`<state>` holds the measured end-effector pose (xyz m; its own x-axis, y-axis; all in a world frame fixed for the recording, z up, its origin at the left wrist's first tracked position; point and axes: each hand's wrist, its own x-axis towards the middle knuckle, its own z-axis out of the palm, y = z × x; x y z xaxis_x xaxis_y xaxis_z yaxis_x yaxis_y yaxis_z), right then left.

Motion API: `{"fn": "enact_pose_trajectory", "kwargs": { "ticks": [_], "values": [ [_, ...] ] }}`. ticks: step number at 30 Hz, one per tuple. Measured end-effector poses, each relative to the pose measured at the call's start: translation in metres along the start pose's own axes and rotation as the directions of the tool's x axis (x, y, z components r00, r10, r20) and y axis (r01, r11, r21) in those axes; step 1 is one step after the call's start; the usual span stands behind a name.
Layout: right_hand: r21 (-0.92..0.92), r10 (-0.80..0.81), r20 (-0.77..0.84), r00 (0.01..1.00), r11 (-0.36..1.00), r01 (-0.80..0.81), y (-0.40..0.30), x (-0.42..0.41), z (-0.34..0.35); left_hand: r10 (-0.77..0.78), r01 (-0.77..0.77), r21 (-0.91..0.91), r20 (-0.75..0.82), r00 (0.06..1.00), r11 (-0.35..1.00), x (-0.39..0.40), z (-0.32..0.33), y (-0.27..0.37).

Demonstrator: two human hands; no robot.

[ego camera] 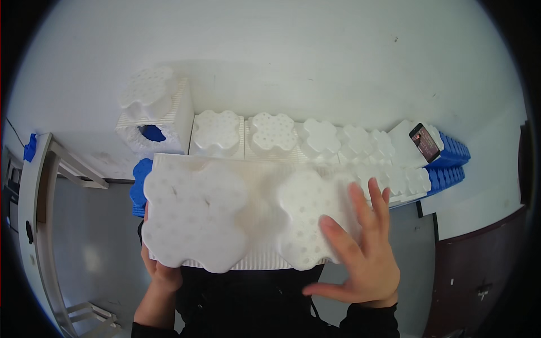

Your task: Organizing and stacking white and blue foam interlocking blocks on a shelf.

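Observation:
My left hand (162,272) grips the lower left side of a white ribbed foam block (262,253); its fingers are partly hidden behind it. Two raised, lobed foam pads show on the block's top face. The left pad (196,215) is smooth and has two small dark marks, while the right pad (302,215) is dotted with dimples. Over the right pad's edge, my right hand (365,253) is spread with fingers apart and holds nothing. Whether its fingertips touch the pad, I cannot tell.
Behind stands a row of similar white foam blocks (217,131) against the wall. A taller block (154,131) at left has a ragged hole. A phone (424,143) rests by blue foam pieces (454,148) at right. A white table (40,211) stands left, a dark red door (473,270) right.

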<state>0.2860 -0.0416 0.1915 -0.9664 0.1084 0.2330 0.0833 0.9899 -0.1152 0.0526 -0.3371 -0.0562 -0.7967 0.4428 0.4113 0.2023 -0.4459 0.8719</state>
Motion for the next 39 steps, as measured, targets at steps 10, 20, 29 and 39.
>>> {"fn": "enact_pose_trajectory", "kwargs": {
  "ticks": [10, 20, 29, 39],
  "values": [
    [-0.102, -0.257, 0.181, 0.949, 0.955, 0.278, -0.041, 0.073, 0.015, -0.286, 0.291, -0.068, 0.084, 0.955, 0.954, 0.014, 0.032, 0.034],
    [0.08, -0.238, 0.057, 0.97, 0.969, 0.233, -0.005, 0.067, -0.025, 0.301, -0.211, -0.345, 0.232, 0.925, 0.915, 0.086, 0.082, 0.042],
    [0.401, 0.37, -0.24, 0.897, 0.88, -0.256, 0.054, 0.052, -0.022, -0.031, -0.375, 0.859, 0.411, 0.911, 0.347, 0.12, 0.11, -0.032],
    [0.157, 0.654, -0.115, 0.748, 0.756, -0.636, 0.116, 0.127, -0.014, -0.202, -0.42, 0.889, 0.452, 0.869, 0.183, 0.122, 0.118, -0.024]
  ]
}}
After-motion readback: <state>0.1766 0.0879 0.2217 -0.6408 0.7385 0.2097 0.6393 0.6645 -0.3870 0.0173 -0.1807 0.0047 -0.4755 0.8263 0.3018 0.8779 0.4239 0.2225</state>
